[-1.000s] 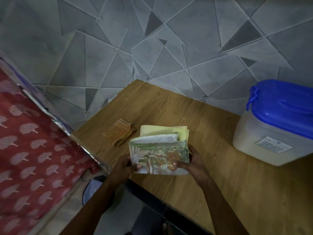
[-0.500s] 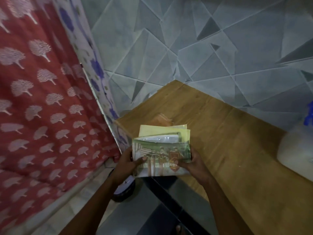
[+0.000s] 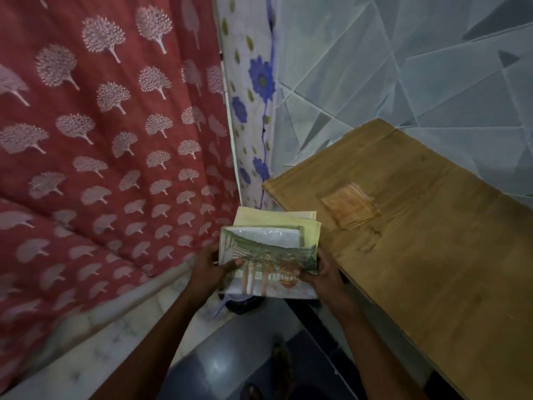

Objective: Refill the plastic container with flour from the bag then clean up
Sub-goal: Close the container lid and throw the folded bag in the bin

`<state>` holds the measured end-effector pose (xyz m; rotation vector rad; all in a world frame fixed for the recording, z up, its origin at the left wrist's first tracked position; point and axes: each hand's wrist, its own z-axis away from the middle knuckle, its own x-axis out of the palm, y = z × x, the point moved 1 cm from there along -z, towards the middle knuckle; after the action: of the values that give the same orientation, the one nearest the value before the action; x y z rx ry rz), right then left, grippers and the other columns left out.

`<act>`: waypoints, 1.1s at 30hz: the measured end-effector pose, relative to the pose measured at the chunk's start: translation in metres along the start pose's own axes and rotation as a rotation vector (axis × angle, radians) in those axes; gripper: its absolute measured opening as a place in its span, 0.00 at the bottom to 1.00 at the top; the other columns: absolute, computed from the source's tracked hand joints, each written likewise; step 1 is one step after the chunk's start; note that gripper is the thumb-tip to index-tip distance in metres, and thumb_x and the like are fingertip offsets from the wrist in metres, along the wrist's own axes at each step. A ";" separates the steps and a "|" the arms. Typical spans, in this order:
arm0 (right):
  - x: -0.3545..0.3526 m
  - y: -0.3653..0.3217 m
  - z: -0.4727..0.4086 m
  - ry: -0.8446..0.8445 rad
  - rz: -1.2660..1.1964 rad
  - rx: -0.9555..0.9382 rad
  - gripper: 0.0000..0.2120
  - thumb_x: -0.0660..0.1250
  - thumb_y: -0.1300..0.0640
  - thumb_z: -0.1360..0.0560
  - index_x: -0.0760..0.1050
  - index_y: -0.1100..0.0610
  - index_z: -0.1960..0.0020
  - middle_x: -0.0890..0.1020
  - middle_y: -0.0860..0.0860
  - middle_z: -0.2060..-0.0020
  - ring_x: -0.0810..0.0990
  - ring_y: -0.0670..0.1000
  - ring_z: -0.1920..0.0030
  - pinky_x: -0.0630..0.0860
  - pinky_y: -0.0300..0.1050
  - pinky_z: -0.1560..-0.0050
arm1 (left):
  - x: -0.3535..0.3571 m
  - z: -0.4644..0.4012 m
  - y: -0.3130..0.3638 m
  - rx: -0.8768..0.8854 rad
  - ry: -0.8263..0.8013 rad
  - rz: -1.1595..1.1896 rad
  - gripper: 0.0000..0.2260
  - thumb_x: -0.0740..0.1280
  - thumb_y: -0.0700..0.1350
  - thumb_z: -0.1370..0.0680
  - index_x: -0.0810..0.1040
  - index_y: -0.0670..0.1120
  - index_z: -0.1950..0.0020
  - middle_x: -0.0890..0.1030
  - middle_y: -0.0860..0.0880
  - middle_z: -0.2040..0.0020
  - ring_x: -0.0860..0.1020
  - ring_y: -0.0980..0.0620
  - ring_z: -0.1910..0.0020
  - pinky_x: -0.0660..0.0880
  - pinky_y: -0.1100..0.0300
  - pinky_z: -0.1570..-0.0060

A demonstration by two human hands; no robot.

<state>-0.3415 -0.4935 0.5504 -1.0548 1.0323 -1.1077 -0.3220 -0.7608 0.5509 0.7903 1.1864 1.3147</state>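
I hold a folded, flattened flour bag (image 3: 271, 255) with a green and orange print in both hands, just off the left end of the wooden table (image 3: 432, 284). My left hand (image 3: 209, 271) grips its left edge with the thumb on top. My right hand (image 3: 324, 274) grips its right edge. A yellow folded layer shows behind the printed face. The plastic container is out of view.
A small folded orange cloth (image 3: 350, 207) lies on the table near its far left corner. A red curtain with a tree pattern (image 3: 101, 154) hangs on the left, beside a white floral cloth (image 3: 253, 96). A dark round object (image 3: 245, 304) sits on the floor below the bag.
My view has swung left: the blue-lidded container has left the frame and the red curtain fills the left side. The folded bag has moved off the table's end, still in both hands.
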 end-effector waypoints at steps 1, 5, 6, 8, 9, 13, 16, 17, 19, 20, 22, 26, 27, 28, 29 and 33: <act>0.011 0.006 -0.013 -0.013 0.012 0.018 0.28 0.75 0.73 0.30 0.75 0.51 0.36 0.85 0.43 0.45 0.84 0.46 0.44 0.81 0.42 0.49 | -0.006 -0.011 -0.009 -0.015 0.025 -0.012 0.13 0.77 0.43 0.28 0.82 0.49 0.45 0.86 0.51 0.52 0.84 0.56 0.56 0.77 0.65 0.67; 0.044 0.037 -0.061 -0.006 0.047 0.105 0.22 0.77 0.71 0.30 0.80 0.56 0.40 0.87 0.49 0.48 0.85 0.51 0.46 0.81 0.48 0.50 | -0.022 -0.054 -0.047 -0.074 0.088 -0.069 0.13 0.75 0.43 0.26 0.80 0.44 0.43 0.85 0.49 0.55 0.82 0.60 0.65 0.74 0.68 0.72; 0.053 0.054 -0.078 0.000 0.055 0.143 0.21 0.77 0.71 0.31 0.80 0.58 0.40 0.87 0.51 0.49 0.85 0.52 0.46 0.82 0.51 0.49 | -0.026 -0.069 -0.063 -0.115 0.118 -0.072 0.12 0.75 0.44 0.26 0.80 0.45 0.44 0.84 0.49 0.55 0.82 0.58 0.63 0.75 0.66 0.70; 0.067 0.080 -0.103 0.029 0.083 0.182 0.19 0.77 0.71 0.31 0.82 0.59 0.43 0.87 0.52 0.49 0.85 0.55 0.46 0.82 0.55 0.47 | -0.033 -0.093 -0.099 -0.203 0.180 -0.080 0.12 0.76 0.48 0.27 0.79 0.46 0.47 0.84 0.47 0.56 0.83 0.50 0.60 0.78 0.58 0.66; 0.076 0.103 -0.121 0.030 0.090 0.207 0.18 0.76 0.72 0.31 0.82 0.60 0.44 0.86 0.53 0.49 0.84 0.56 0.46 0.82 0.57 0.46 | -0.036 -0.109 -0.126 -0.246 0.207 -0.078 0.10 0.76 0.48 0.27 0.79 0.47 0.49 0.84 0.47 0.57 0.83 0.49 0.59 0.79 0.55 0.63; 0.100 0.182 -0.164 0.092 0.099 0.286 0.19 0.70 0.77 0.29 0.79 0.66 0.40 0.83 0.57 0.49 0.81 0.59 0.43 0.77 0.52 0.46 | -0.033 -0.153 -0.214 -0.372 0.199 -0.196 0.02 0.73 0.41 0.27 0.82 0.47 0.57 0.85 0.51 0.60 0.83 0.52 0.58 0.77 0.59 0.56; 0.114 0.259 -0.189 0.137 0.093 0.359 0.18 0.67 0.77 0.27 0.79 0.61 0.42 0.83 0.54 0.50 0.81 0.56 0.46 0.76 0.46 0.49 | -0.018 -0.183 -0.300 -0.442 0.142 -0.298 0.08 0.73 0.39 0.28 0.79 0.52 0.62 0.83 0.56 0.61 0.82 0.55 0.59 0.74 0.62 0.56; 0.117 0.282 -0.196 0.147 0.094 0.376 0.17 0.68 0.76 0.27 0.79 0.57 0.46 0.84 0.49 0.53 0.81 0.53 0.49 0.76 0.42 0.53 | -0.013 -0.190 -0.327 -0.472 0.123 -0.318 0.08 0.73 0.41 0.27 0.79 0.53 0.61 0.83 0.55 0.61 0.82 0.55 0.59 0.73 0.63 0.56; 0.126 0.327 -0.209 0.139 0.120 0.370 0.18 0.69 0.74 0.26 0.80 0.51 0.49 0.85 0.38 0.57 0.82 0.46 0.52 0.75 0.34 0.58 | -0.003 -0.206 -0.381 -0.519 0.066 -0.350 0.06 0.73 0.43 0.27 0.78 0.52 0.59 0.83 0.53 0.58 0.82 0.53 0.56 0.72 0.64 0.56; 0.130 0.345 -0.214 0.135 0.133 0.363 0.18 0.70 0.73 0.26 0.80 0.52 0.46 0.84 0.37 0.53 0.81 0.45 0.49 0.73 0.32 0.57 | 0.002 -0.212 -0.406 -0.528 0.037 -0.372 0.06 0.73 0.43 0.26 0.77 0.52 0.57 0.82 0.52 0.56 0.81 0.53 0.55 0.71 0.64 0.55; 0.138 0.388 -0.229 0.151 0.171 0.335 0.21 0.70 0.75 0.27 0.77 0.62 0.36 0.79 0.46 0.44 0.76 0.48 0.41 0.69 0.30 0.53 | 0.013 -0.224 -0.459 -0.523 0.008 -0.416 0.08 0.73 0.44 0.25 0.75 0.52 0.53 0.80 0.52 0.53 0.78 0.52 0.53 0.69 0.63 0.53; 0.149 0.465 -0.257 0.211 0.221 0.325 0.20 0.69 0.75 0.27 0.76 0.66 0.36 0.79 0.52 0.45 0.78 0.56 0.43 0.72 0.28 0.57 | 0.031 -0.241 -0.546 -0.564 -0.018 -0.629 0.13 0.71 0.51 0.26 0.73 0.52 0.45 0.78 0.49 0.45 0.77 0.47 0.42 0.72 0.54 0.45; 0.152 0.482 -0.263 0.225 0.210 0.353 0.18 0.69 0.74 0.27 0.77 0.65 0.38 0.81 0.52 0.48 0.79 0.58 0.44 0.73 0.34 0.56 | 0.034 -0.244 -0.562 -0.581 -0.031 -0.765 0.16 0.70 0.53 0.26 0.72 0.52 0.40 0.77 0.50 0.43 0.76 0.47 0.39 0.70 0.51 0.41; 0.156 0.495 -0.267 0.257 0.194 0.367 0.18 0.70 0.74 0.27 0.78 0.63 0.39 0.81 0.50 0.52 0.80 0.58 0.44 0.73 0.39 0.55 | 0.035 -0.246 -0.576 -0.583 -0.047 -0.889 0.20 0.69 0.56 0.26 0.70 0.53 0.37 0.76 0.51 0.41 0.75 0.48 0.37 0.67 0.50 0.37; 0.158 0.513 -0.270 0.289 0.182 0.360 0.19 0.70 0.74 0.28 0.78 0.60 0.40 0.81 0.48 0.54 0.80 0.58 0.46 0.73 0.38 0.57 | 0.039 -0.248 -0.594 -0.571 -0.062 -0.965 0.23 0.69 0.58 0.26 0.69 0.53 0.35 0.77 0.52 0.40 0.74 0.48 0.36 0.63 0.49 0.33; 0.166 0.539 -0.269 0.373 0.074 0.389 0.20 0.73 0.74 0.30 0.79 0.61 0.41 0.81 0.49 0.53 0.80 0.52 0.52 0.73 0.28 0.64 | 0.039 -0.256 -0.638 -0.630 -0.169 -0.858 0.26 0.69 0.61 0.27 0.69 0.55 0.32 0.77 0.54 0.38 0.74 0.49 0.35 0.60 0.47 0.31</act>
<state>-0.4873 -0.6215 -0.0437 -0.5057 1.0774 -1.4085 -0.3827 -0.8651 -0.1269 -0.0890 0.7508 0.7846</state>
